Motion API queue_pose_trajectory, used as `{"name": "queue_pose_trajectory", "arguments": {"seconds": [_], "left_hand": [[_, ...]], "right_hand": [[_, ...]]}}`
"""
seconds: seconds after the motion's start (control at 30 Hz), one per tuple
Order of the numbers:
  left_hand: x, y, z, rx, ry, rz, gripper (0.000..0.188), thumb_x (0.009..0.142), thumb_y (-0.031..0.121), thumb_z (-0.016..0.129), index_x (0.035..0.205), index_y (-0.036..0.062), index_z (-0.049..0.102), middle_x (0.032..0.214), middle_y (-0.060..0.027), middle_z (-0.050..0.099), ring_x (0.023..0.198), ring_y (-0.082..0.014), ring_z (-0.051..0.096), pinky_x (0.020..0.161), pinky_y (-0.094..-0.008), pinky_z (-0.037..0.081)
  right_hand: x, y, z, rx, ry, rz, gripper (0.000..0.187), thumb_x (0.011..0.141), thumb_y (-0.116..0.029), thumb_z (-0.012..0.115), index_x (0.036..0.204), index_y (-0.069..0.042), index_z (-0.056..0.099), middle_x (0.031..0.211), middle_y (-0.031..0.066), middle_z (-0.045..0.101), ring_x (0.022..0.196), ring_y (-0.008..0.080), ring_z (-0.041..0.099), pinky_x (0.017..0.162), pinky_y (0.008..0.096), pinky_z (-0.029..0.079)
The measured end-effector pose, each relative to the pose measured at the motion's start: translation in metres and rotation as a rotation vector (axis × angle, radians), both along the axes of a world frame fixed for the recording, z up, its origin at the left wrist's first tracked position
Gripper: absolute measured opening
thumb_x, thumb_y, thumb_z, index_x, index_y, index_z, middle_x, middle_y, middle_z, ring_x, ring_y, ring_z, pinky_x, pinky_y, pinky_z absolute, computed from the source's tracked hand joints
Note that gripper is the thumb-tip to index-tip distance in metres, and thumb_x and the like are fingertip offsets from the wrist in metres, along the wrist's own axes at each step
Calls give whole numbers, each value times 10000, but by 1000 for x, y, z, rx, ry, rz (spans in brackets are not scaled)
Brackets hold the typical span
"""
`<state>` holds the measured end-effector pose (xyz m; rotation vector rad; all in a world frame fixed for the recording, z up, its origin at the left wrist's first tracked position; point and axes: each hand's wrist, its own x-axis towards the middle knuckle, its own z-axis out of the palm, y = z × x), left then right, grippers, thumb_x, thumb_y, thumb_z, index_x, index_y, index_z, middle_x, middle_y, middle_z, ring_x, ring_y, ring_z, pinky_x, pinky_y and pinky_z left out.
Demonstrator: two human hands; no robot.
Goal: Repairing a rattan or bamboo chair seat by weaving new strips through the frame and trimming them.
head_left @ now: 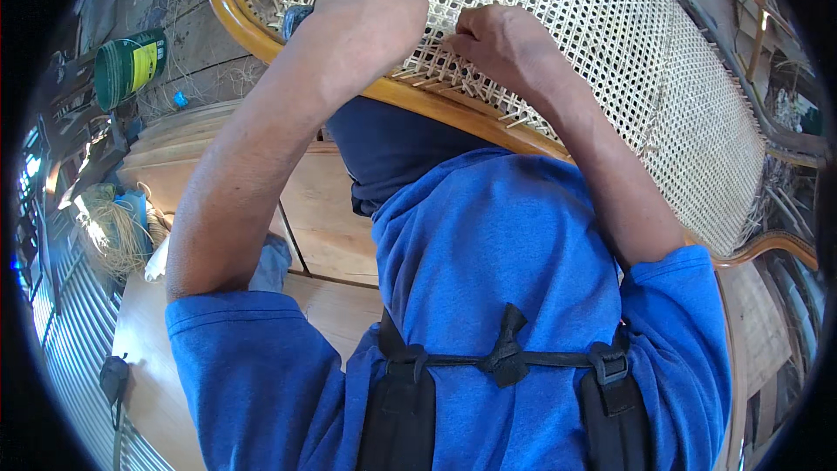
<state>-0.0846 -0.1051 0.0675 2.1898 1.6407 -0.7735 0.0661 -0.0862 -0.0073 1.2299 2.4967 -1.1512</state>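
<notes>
A woven cane panel (602, 26) stretches over a curved, varnished wooden frame (436, 105) in front of me. Along the frame's near edge, loose cane ends (514, 113) stick out. Bent into a fist, my left hand (373, 10) is over the weave close to this edge; its fingertips are hidden behind the hand. My right hand (506, 39) is just to its right, with thumb and fingers pressed together at the weave. Whatever either hand holds is too small or hidden to make out. A dark blue thing (296, 21) shows partly beside my left wrist.
At the left lie a green container with a yellow label (131, 68) and a small blue scrap (180, 98). Below them is a bundle of cane strands (118, 231). Wooden boards (327, 201) extend beneath the frame. Other curved wooden pieces (754, 26) stand at the far right.
</notes>
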Motion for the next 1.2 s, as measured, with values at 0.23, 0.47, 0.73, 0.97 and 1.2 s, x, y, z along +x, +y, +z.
{"name": "queue_pose_trajectory", "arguments": {"seconds": [0.23,0.47,0.73,0.97,1.2], "left_hand": [[3,4,-9,-91,-36,-31,165,753,115,567,824,9,671,814,-193,655,793,-326,657,719,-434,522],[-7,-8,-22,-96,-53,-28,183,784,181,588,833,20,658,800,-194,644,792,-338,647,713,-443,515],[-14,-33,-31,119,-197,80,227,831,240,557,738,41,613,724,-158,620,747,-332,627,645,-453,489],[-36,-45,11,308,-80,9,174,783,143,533,730,41,664,750,-150,660,720,-294,664,629,-419,523],[-56,-67,23,203,-21,231,275,858,275,525,749,43,623,747,-152,631,755,-340,613,652,-448,470]], "right_hand": [[2,7,10,-65,35,-31,221,761,-219,563,823,-34,668,783,209,643,784,356,642,743,421,517],[1,7,17,-114,-25,-8,237,752,-236,562,824,-36,667,809,212,644,800,351,639,751,424,513],[-9,-15,-3,98,17,-12,195,837,-211,533,903,-68,648,833,173,660,822,330,649,731,439,512],[-1,-19,-33,402,455,18,90,803,-188,624,837,-117,578,806,55,597,847,261,566,802,367,467],[5,-12,-38,366,470,54,87,837,-195,584,811,-114,564,787,68,583,834,261,563,794,361,459]]}}
